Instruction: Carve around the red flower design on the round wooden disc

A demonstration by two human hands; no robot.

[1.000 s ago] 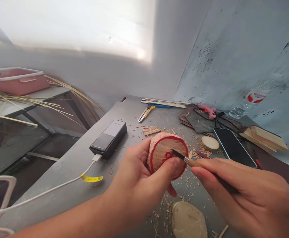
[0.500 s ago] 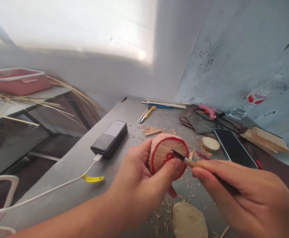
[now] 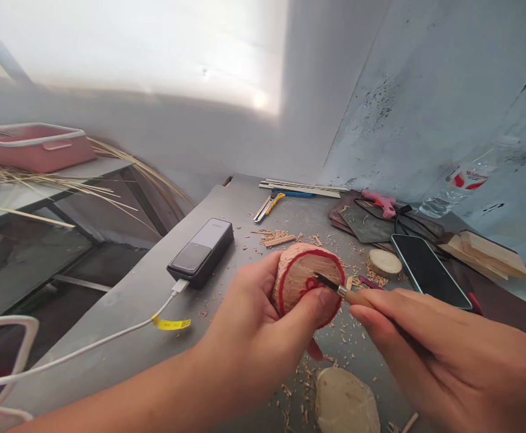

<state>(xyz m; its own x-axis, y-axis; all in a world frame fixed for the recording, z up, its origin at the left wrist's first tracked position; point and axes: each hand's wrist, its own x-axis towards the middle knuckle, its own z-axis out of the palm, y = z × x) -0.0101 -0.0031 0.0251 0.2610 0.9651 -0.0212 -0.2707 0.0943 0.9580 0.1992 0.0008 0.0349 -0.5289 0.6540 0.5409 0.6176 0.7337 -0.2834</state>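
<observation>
My left hand point(image 3: 258, 325) grips a round wood slice point(image 3: 297, 278) with pinkish bark, a red painted rim and a small red design on its face. Its thumb lies across the lower part of the face, beside the blade. In my right hand point(image 3: 452, 349) is a carving tool point(image 3: 342, 291) with a wooden handle and a dark metal blade. The blade's tip rests at the red design, and I cannot tell how deep it sits. Below the hands, a pale wood slice point(image 3: 346, 402) lies on the grey table point(image 3: 141, 355) among shavings.
A power bank point(image 3: 201, 252) with a white cable lies left. Behind are a yellow cutter point(image 3: 269, 205) and wood strips. To the right are a small wood slice point(image 3: 384, 263), a phone point(image 3: 430, 270), a pink glue gun point(image 3: 380, 202) and a bottle point(image 3: 459, 183). A pink basket point(image 3: 37, 147) stands far left.
The view has shifted very slightly. Both hands keep their grips, and the blade tip remains near the red design.
</observation>
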